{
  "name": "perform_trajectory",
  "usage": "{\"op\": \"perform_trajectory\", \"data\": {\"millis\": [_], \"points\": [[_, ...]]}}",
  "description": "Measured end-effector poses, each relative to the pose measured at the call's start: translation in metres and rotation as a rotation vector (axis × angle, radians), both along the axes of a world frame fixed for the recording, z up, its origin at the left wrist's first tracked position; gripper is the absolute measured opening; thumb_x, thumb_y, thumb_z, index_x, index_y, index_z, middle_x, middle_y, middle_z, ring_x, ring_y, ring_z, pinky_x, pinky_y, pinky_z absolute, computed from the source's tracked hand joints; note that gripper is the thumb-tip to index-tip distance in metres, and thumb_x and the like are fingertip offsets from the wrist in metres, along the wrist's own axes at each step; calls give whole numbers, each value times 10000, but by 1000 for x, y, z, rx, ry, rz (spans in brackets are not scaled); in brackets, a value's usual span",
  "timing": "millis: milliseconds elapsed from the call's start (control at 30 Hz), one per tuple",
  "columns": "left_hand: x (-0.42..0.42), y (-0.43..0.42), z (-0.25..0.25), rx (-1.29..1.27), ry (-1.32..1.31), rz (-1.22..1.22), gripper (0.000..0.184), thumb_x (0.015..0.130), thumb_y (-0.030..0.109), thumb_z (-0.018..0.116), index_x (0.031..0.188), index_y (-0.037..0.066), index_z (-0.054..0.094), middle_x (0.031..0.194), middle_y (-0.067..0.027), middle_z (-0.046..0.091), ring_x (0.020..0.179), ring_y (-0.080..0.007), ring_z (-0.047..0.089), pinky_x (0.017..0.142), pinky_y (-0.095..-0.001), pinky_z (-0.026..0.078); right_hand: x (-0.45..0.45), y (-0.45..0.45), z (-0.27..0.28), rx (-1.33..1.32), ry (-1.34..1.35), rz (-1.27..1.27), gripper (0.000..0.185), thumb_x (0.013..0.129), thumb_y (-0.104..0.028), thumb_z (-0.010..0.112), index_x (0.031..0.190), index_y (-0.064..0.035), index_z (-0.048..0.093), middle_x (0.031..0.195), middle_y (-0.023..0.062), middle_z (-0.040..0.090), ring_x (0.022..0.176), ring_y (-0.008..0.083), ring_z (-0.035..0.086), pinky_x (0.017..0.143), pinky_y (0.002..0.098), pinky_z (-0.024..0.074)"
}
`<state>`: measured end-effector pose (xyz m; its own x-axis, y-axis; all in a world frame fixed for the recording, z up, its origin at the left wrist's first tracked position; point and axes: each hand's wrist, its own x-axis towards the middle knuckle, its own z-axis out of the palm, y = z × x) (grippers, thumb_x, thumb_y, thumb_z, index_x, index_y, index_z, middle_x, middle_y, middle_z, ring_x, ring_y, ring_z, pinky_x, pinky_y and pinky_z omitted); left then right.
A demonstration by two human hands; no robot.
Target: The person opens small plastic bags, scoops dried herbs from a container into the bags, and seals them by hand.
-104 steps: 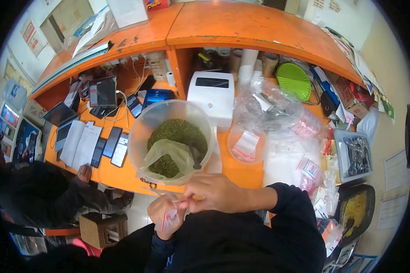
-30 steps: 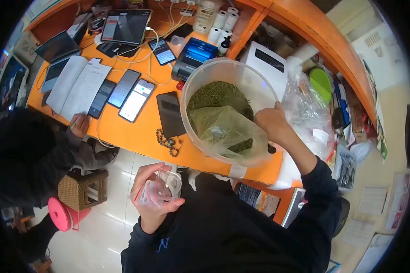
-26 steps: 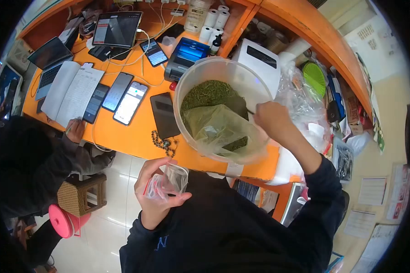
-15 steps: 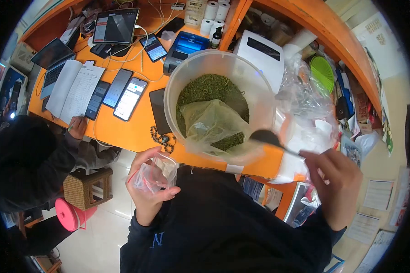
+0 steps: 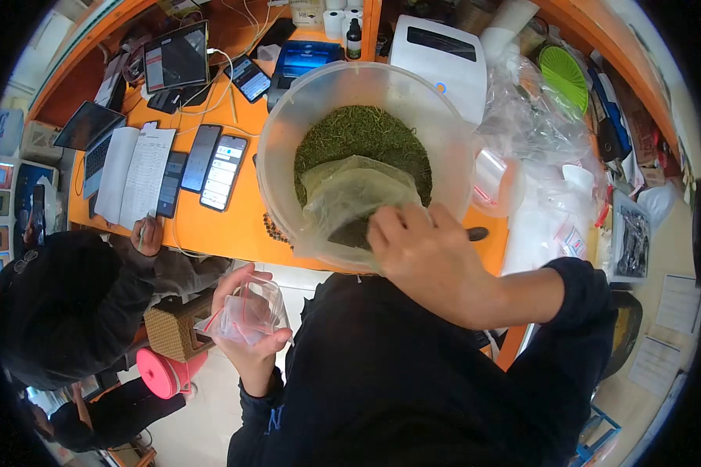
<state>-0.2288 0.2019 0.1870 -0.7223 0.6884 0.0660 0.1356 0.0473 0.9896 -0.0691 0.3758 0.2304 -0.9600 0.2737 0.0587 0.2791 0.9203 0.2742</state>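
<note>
A small clear zip bag (image 5: pixel 245 315) with a red strip is in my left hand (image 5: pixel 245 335), its mouth held apart by the fingers. My right hand (image 5: pixel 436 265) is closed around a dark spoon (image 5: pixel 477 233), whose one end sticks out on the right; the hand hides most of it. These fingers are at the front rim of a large translucent bucket (image 5: pixel 276 132), close to a thin plastic bag (image 5: pixel 358 187) inside it. Shredded green leaf material (image 5: pixel 358 132) lies in the bucket, partly under that plastic.
Left on the orange desk (image 5: pixel 226 233) are phones (image 5: pixel 223 173), an open notebook (image 5: pixel 144 175) and a laptop (image 5: pixel 93 140). A person (image 5: pixel 70 303) sits there. Behind the bucket stands a white machine (image 5: pixel 436 66). Clear plastic bags (image 5: pixel 530 117) and a round tub (image 5: pixel 491 183) lie right.
My right hand has moved left from beside the bucket to its front rim, with the spoon. My left hand still holds the small bag. The view has shifted, showing more at the right.
</note>
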Motion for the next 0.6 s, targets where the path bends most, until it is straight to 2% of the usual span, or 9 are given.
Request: {"op": "perform_trajectory", "data": {"millis": [67, 167, 267, 367, 467, 567, 600], "points": [[0, -1, 0, -12, -3, 5, 934, 499, 546, 835, 1151, -37, 506, 1040, -110, 535, 933, -222, 573, 770, -323, 445, 9, 2, 10, -73, 7, -32, 163, 663, -160, 576, 796, -68, 595, 728, 11, 464, 665, 125, 492, 551, 263, 362], [3, 2, 1, -6, 2, 5, 911, 509, 527, 838, 1148, -35, 512, 1039, -109, 537, 928, -210, 570, 763, -310, 443, 4, 4, 11, 90, 52, -77, 132, 652, -134, 583, 766, -66, 584, 716, 15, 467, 656, 126, 495, 538, 255, 368], [5, 8, 1, 20, 46, -22, 870, 525, 489, 843, 1148, -24, 519, 1033, -101, 541, 909, -193, 564, 753, -298, 441, -2, 3, -10, 7, -68, -76, 107, 651, -120, 591, 744, -71, 573, 714, 20, 492, 642, 135, 530, 513, 257, 387], [5, 11, 1, 35, 98, -41, 827, 534, 442, 848, 1150, -7, 527, 1024, -89, 545, 891, -179, 554, 743, -290, 438, 7, 0, -1, -224, -129, -107, 75, 671, -103, 587, 733, -69, 562, 723, 44, 515, 633, 191, 578, 507, 299, 427], [3, 14, 0, 8, 150, -59, 809, 528, 410, 852, 1151, 5, 534, 1020, -82, 547, 888, -171, 545, 733, -286, 436, 17, 18, 14, -615, 149, -29, 83, 675, -88, 593, 660, -7, 601, 666, 130, 579, 630, 273, 634, 542, 384, 491], [1, 14, 0, -18, 190, -73, 799, 522, 398, 854, 1145, 6, 543, 1022, -83, 545, 898, -170, 541, 726, -285, 434, 19, 34, 12, -698, 44, -161, 98, 766, -108, 607, 825, -48, 658, 770, 94, 622, 678, 275, 614, 564, 336, 476], [1, 15, -2, -3, 194, -69, 797, 522, 399, 854, 1142, 5, 546, 1023, -85, 545, 901, -171, 541, 723, -284, 433, 21, 39, 9, -774, 89, -178, 106, 776, -118, 615, 838, -51, 669, 763, 96, 630, 660, 260, 610, 558, 324, 469]]}}
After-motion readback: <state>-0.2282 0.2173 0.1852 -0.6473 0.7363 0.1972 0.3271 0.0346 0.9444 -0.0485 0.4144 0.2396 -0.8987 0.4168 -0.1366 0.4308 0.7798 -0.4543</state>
